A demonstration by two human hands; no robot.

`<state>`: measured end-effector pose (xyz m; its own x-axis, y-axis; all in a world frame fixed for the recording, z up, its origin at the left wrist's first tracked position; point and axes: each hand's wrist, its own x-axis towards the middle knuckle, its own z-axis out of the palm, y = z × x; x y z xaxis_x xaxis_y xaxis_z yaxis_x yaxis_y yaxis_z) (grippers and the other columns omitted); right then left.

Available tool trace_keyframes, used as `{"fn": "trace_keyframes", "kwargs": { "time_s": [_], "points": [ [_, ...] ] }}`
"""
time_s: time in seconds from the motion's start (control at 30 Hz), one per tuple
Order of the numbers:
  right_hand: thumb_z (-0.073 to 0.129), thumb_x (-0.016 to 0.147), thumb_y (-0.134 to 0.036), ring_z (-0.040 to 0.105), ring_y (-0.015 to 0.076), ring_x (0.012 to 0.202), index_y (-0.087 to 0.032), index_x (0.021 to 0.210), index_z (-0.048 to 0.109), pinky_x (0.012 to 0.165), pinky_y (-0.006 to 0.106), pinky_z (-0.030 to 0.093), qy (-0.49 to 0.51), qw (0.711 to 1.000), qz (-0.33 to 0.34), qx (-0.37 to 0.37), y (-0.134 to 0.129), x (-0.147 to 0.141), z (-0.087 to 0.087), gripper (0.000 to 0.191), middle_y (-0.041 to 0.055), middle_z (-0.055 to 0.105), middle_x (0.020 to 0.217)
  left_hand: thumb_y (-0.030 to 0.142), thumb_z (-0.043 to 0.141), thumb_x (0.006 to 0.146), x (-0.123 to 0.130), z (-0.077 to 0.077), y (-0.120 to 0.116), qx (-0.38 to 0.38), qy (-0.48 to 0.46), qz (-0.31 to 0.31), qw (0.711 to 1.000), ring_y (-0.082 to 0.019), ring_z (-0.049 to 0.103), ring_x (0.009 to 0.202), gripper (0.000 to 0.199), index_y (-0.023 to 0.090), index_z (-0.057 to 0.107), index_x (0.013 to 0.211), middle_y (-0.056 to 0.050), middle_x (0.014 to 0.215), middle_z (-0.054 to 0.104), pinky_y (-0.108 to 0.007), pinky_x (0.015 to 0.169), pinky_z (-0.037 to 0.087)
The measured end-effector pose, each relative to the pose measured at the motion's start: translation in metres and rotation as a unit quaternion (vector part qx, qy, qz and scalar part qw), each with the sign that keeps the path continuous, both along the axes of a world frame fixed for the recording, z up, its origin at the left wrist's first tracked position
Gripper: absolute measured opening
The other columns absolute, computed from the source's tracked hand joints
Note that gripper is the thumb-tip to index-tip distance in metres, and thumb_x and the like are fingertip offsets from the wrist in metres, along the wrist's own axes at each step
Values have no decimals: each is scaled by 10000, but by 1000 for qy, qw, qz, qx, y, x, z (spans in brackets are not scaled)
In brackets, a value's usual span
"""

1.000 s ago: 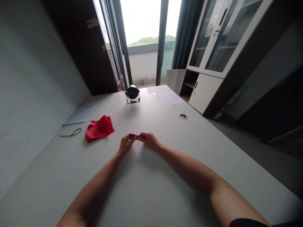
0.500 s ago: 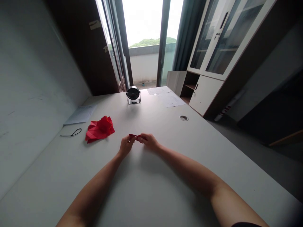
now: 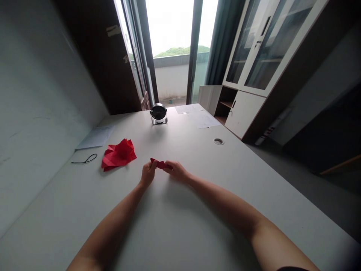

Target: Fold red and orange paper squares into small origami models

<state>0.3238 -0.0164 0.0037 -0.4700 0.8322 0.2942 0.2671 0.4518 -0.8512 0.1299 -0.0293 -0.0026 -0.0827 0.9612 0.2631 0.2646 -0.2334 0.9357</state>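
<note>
Because two hands share it, the small red piece (image 3: 160,164) seems steadied, just below frame centre | head: left hand (image 3: 147,174), fingers clamped on its left part; right hand (image 3: 177,171), fingers clamped on its right end | creased red sheet (image 3: 118,155), left of centre on the tabletop (image 3: 186,145), apart from both hands, probably placed for easy reach

Setting: looked like an office
Surface (image 3: 180,233): had a cable grommet (image 3: 218,142) and paper sheets (image 3: 207,119)
Cabinet (image 3: 246,109): had glass doors (image 3: 265,66)
</note>
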Motion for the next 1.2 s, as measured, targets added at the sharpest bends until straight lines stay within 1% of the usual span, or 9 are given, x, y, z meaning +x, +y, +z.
{"fn": "trace_keyframes", "kwargs": {
  "time_s": [0.1, 0.17, 0.33, 0.47, 0.8, 0.9, 1.0, 1.1, 1.2],
  "points": [
    [599, 842, -337, 458, 118, 617, -192, 856, 628, 598, 237, 365, -15, 1000, -8, 14, 1, 0, -1, 148, -26, 566, 685, 600, 514, 885, 0, -2, 2, -13, -26, -15, 999, -105, 358, 483, 516, 182, 503, 583, 31, 505, 420, -248, 493, 263],
    [594, 848, -343, 449, 117, 617, -194, 838, 631, 599, 236, 360, -20, 999, -25, 18, 2, 1, -2, 153, -29, 561, 679, 602, 487, 901, 1, -1, 1, -12, -36, -18, 999, -108, 361, 485, 523, 183, 510, 589, 27, 509, 421, -252, 492, 265],
    [625, 832, -407, 401, 105, 573, -190, 755, 622, 562, 229, 322, -19, 998, -60, 7, 4, 5, 0, 230, -47, 501, 606, 594, 422, 937, 3, 7, -5, 8, -31, 4, 999, -119, 383, 505, 549, 190, 484, 571, 12, 529, 443, -270, 510, 286],
    [620, 831, -429, 361, 97, 553, -184, 722, 599, 539, 227, 292, -19, 998, -63, -2, 4, 5, 0, 269, -55, 452, 582, 602, 388, 945, 3, 10, -7, 13, -24, 29, 999, -129, 403, 516, 562, 193, 481, 570, 5, 530, 459, -275, 521, 299],
    [594, 842, -467, 345, 94, 558, -179, 693, 554, 541, 225, 281, -27, 998, -61, -2, 6, 4, -7, 327, -56, 423, 581, 552, 364, 970, 0, 5, -5, 20, -6, 52, 998, -141, 476, 560, 551, 179, 541, 605, -13, 567, 527, -275, 584, 364],
    [590, 845, -468, 353, 96, 559, -179, 693, 556, 544, 228, 287, -24, 998, -59, -2, 6, 5, -6, 329, -53, 437, 584, 538, 391, 966, -2, 5, -2, 17, -30, 29, 999, -137, 476, 569, 530, 176, 548, 612, -11, 575, 527, -274, 603, 374],
    [584, 850, -459, 391, 100, 565, -179, 708, 565, 552, 227, 307, -9, 998, -56, -12, 7, 7, -6, 315, -44, 493, 604, 540, 451, 941, -3, 5, 1, 7, -47, -28, 998, -131, 478, 574, 497, 172, 549, 623, -7, 588, 531, -272, 614, 382],
    [583, 852, -443, 440, 103, 570, -180, 724, 573, 562, 223, 331, 1, 999, -37, -31, 7, 7, -6, 293, -32, 552, 632, 543, 530, 897, -3, 1, 3, -18, -38, -80, 996, -127, 477, 554, 473, 170, 541, 606, -2, 576, 531, -269, 597, 384],
    [580, 854, -437, 448, 102, 567, -180, 727, 584, 563, 220, 333, -10, 999, -27, -34, 6, 6, -5, 287, -31, 561, 631, 550, 526, 893, -2, -3, 3, -31, -20, -83, 996, -128, 481, 544, 487, 172, 531, 585, -5, 560, 531, -269, 588, 383]
  ]
}}
